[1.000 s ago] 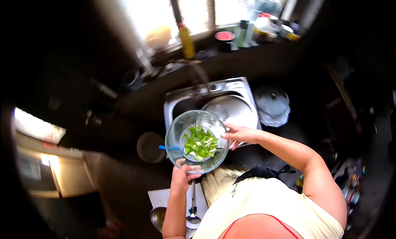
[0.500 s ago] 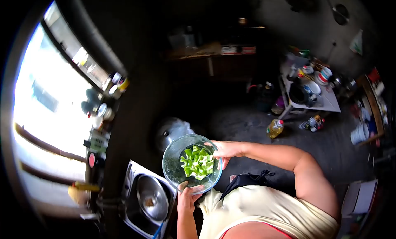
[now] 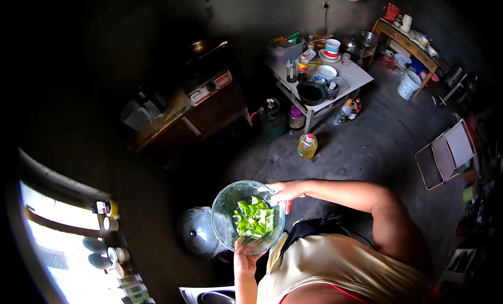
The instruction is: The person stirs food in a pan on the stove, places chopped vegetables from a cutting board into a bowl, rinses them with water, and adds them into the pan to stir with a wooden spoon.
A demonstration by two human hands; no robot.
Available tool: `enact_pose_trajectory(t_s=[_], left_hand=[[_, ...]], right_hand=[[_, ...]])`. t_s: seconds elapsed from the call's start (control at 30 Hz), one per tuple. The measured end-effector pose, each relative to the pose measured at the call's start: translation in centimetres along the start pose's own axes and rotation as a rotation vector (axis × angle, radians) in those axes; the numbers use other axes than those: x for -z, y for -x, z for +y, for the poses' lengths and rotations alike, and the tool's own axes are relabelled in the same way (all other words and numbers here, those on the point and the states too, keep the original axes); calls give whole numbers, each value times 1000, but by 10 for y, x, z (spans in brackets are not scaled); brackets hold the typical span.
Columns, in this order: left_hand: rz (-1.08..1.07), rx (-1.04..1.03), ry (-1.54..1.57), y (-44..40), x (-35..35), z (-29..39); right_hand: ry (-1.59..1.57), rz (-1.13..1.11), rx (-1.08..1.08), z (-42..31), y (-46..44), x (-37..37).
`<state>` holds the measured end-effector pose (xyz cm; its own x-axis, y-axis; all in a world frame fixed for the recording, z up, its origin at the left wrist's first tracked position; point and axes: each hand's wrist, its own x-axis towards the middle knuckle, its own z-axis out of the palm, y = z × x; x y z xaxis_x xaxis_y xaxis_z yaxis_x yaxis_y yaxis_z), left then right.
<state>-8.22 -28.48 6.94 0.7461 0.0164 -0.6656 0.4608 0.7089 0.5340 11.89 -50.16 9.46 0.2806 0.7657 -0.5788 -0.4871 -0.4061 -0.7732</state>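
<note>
A clear glass bowl is held in front of my body, tilted so its inside faces me. Cut pieces of green pepper lie in the bottom of it. My right hand grips the far right rim, fingers outside and thumb at the edge. At the near side, my left hand clasps the bowl's wall from below, and part of its fingers shows through the glass. Just left of the bowl is a round metal lid with a dark knob.
A sink edge shows at the bottom. Beyond stand a stove on a wooden cabinet, an oil bottle on the floor, and a white table crowded with dishes. A folding chair is at right; jars line the window sill at left.
My view has swung to the right, so the sink has dropped mostly out of sight and the table and chair show more. Both hands still hold the bowl.
</note>
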Motion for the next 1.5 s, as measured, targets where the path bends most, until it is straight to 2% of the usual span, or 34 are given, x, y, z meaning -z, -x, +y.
enact_pose_trajectory(t_s=[0.17, 0.23, 0.33, 0.37, 0.43, 0.47, 0.5, 0.53, 0.57, 0.63, 0.7, 0.77, 0.8, 0.9, 0.93, 0.97, 1.03, 1.1, 1.17, 1.2, 1.23, 1.3, 1.33, 1.37, 1.4, 1.43, 1.5], left_hand=[[9, 20, -25, -34, 3, 13], [21, 34, -23, -51, 8, 17], [-16, 61, -16, -69, 4, 32], [2, 54, -33, -76, 5, 33], [-13, 15, -4, -82, -5, 40], [-34, -36, -41, -87, -16, 43], [19, 57, 49, -94, -26, 51], [13, -22, -8, -113, -14, 45], [4, -11, 22, -116, -27, 46], [8, -98, 13, -119, -49, 46], [7, -116, -9, -130, -75, 48], [-5, -123, -20, -144, -95, 49], [-16, -124, -30, -151, -105, 49], [-31, -122, -40, -163, -125, 51], [-36, -122, -39, -166, -129, 51], [-41, -127, -39, -169, -135, 53], [-59, -136, -44, -172, -137, 54], [-80, -143, -45, -174, -132, 53], [-95, -158, -31, -172, -124, 52], [-102, -178, -21, -171, -117, 50], [-72, -222, 14, -169, -109, 44], [-24, -250, 87, -160, -100, 40], [-5, -232, 127, -154, -100, 42], [2, -121, 150, -152, -105, 50], [16, -129, 155, -144, -107, 52], [12, -140, 158, -134, -108, 54], [16, -156, 165, -121, -103, 54]], right_hand=[[-79, 18, 14, 10, 9, 25], [-65, 196, 143, 32, 18, 46], [-108, 318, 187, 45, 63, 79], [-237, 376, 202, 63, 76, 93], [379, 811, -49, 112, 90, 121], [626, 921, -182, 116, 104, 129], [871, 1009, -333, 120, 118, 137], [615, 1056, -109, 137, 125, 154], [611, 1077, -112, 143, 141, 165], [-391, 900, 189, 155, 163, 182], [-425, 938, 202, 162, 184, 198], [239, 1112, -132, 164, 203, 214], [233, 1124, -130, 166, 213, 220], [159, 1139, -37, 162, 239, 225], [-134, 1048, 87, 157, 248, 224], [-139, 1055, 88, 152, 253, 220], [-472, 931, 381, 146, 260, 213], [-567, 934, 426, 157, 253, 210], [200, 1329, -96, 197, 240, 214], [745, 1382, -343, 217, 234, 215], [761, 1340, -322, 222, 229, 212], [226, 1405, 73, 226, 223, 210], [234, 1365, 76, 228, 216, 209], [73, 1337, 114, 229, 213, 209], [-90, 1311, 148, 227, 209, 207], [-90, 1298, 149, 226, 204, 204], [418, 1428, 83, 215, 198, 197]])
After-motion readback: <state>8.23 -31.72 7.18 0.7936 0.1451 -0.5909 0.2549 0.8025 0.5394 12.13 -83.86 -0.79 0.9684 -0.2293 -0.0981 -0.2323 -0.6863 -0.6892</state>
